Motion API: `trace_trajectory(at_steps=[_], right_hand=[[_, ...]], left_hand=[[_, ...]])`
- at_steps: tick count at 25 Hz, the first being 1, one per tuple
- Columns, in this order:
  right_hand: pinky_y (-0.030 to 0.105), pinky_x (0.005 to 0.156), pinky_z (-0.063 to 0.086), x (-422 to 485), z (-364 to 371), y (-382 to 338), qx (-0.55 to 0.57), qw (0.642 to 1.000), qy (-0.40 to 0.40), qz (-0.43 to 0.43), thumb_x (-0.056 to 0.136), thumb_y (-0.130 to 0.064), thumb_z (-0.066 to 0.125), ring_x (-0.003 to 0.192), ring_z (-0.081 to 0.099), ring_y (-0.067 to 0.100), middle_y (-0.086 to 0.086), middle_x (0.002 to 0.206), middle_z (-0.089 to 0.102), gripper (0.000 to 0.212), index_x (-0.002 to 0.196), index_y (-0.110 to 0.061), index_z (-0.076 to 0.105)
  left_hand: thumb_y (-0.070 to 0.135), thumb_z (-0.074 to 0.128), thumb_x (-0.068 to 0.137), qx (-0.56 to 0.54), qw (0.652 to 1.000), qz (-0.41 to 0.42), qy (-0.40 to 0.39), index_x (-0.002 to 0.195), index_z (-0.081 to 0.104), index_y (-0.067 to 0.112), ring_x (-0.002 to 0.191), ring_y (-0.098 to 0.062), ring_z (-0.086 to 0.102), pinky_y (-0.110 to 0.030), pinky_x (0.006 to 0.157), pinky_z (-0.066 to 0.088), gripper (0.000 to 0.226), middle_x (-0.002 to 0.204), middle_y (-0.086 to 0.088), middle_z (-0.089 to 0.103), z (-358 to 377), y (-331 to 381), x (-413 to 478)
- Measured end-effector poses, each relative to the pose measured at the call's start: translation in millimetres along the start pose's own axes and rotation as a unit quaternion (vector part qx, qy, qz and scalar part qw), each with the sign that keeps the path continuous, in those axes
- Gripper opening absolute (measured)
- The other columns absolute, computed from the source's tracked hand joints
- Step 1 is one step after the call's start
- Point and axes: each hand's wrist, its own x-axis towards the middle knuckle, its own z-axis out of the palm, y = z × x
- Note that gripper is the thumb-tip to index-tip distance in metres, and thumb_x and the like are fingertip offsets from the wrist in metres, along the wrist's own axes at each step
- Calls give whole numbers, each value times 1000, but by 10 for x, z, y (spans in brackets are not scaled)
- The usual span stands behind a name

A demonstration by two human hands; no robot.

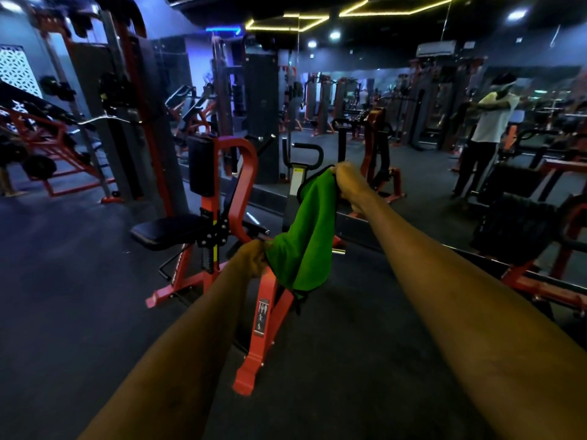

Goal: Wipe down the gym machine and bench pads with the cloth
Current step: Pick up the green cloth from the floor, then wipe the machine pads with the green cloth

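Between our hands, near centre, green cloth (301, 239) hangs slack, long axis rising far-right; left hand (252, 258) grips its low end, right hand (347, 182) pinches top, before red machine (235, 198).

Two bare forearms (178, 350) were seen, uncovered all the way to the wrists. Fine hair was made out on the right one. The left hand (252, 258) and right hand (345, 182) were seen bare too.
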Motion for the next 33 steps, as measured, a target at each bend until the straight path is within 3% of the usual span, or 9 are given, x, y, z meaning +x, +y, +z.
trace_trajectory(at_steps=[4, 7, 9, 11, 16, 19, 22, 26, 33], right_hand=[[32, 56, 30, -9, -193, 77, -65, 996, 60, 2, 96, -9, 47, 62, 39, 17, 5, 72, 40, 16, 84, -17, 43], [39, 71, 50, -26, -275, 77, 3, 996, 80, 43, 98, -10, 50, 75, 51, 22, 12, 90, 54, 13, 109, -10, 57], [43, 79, 54, -73, -338, 77, 102, 989, 67, 84, 95, -9, 60, 74, 58, 24, 17, 88, 60, 7, 93, -5, 65], [48, 87, 55, -122, -402, 97, 149, 981, 52, 117, 89, 2, 64, 79, 62, 29, 15, 87, 63, 8, 85, -4, 67], [49, 92, 55, -144, -524, 228, 40, 993, 52, 101, 82, 18, 60, 93, 60, 31, 17, 89, 64, 16, 89, 7, 68], [44, 84, 57, -151, -607, 310, -80, 992, 50, 78, 89, -1, 68, 88, 64, 30, 26, 103, 70, 20, 106, 8, 71], [42, 84, 54, -198, -662, 303, -229, 971, 47, 46, 95, -19, 64, 97, 61, 35, 25, 105, 67, 24, 103, 2, 71], [30, 54, 34, -324, -682, 251, -250, 966, 28, 56, 93, -7, 49, 67, 48, 20, 11, 80, 50, 15, 78, -4, 48], [33, 63, 46, -316, -586, 294, -219, 972, 37, 73, 90, -20, 62, 79, 59, 27, 16, 96, 59, 24, 99, 2, 61]], left_hand=[[8, 36, 101, -19, 999, 10, 39, 66, 58, 7, 24, -10, 46, -16, 27, 36, 42, 33, 1, 48, -165, 302, 231], [16, 56, 90, -1, 992, 89, 90, 106, 65, -2, 53, -17, 61, -19, 40, 46, 25, 72, -10, 67, -327, 541, 497], [16, 62, 84, 28, 988, 126, 80, 115, 65, 1, 71, -26, 63, -29, 53, 53, 35, 94, -20, 67, -391, 687, 738], [5, 60, 92, 30, 982, 181, 52, 92, 64, 4, 68, -25, 63, -31, 56, 55, 4, 84, -18, 65, -295, 930, 425], [-16, 54, 89, 144, 969, 183, -87, 90, 64, 4, 77, -21, 69, -27, 66, 61, 23, 76, -7, 72, -262, 1237, 117], [-1, 73, 84, 305, 923, 234, -15, 84, 71, 7, 80, -24, 66, -34, 82, 58, 8, 79, -8, 71, -317, 1270, 228], [22, 82, 81, 407, 866, 285, 54, 77, 70, 5, 69, -21, 60, -33, 72, 50, 21, 75, -11, 65, -255, 1242, 302], [26, 71, 90, 408, 861, 297, 68, 66, 52, 12, 59, -19, 46, -32, 56, 36, 34, 61, -5, 48, -55, 1122, 261], [30, 70, 92, 401, 862, 289, 114, 74, 55, 9, 68, -21, 53, -29, 54, 40, 31, 72, -7, 56, 237, 1018, 268]])
